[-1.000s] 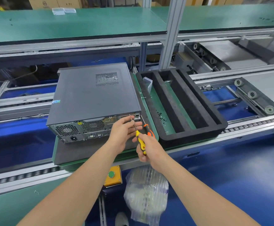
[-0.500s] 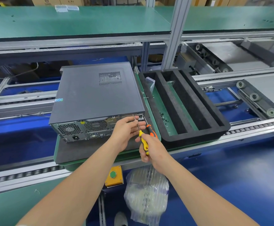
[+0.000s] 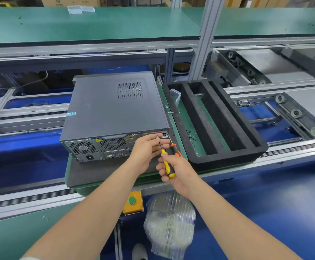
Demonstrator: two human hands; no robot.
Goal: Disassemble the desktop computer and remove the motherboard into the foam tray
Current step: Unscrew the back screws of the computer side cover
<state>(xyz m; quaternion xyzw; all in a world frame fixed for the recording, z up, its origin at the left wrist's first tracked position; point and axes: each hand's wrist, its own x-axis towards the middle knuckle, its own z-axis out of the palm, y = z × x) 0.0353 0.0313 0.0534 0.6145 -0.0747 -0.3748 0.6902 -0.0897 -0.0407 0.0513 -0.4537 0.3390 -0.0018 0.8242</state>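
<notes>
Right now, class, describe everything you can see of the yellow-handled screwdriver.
The screwdriver has a yellow handle with black grip patches, plastic by its look, and a thin bare metal shaft. It slants up and leftwards, its tip at the upper right corner of the rear panel of the computer case. The right hand grips the handle; fingers of the left hand curl against the shaft. Whether the tip sits in a screw is too small to tell.
</notes>
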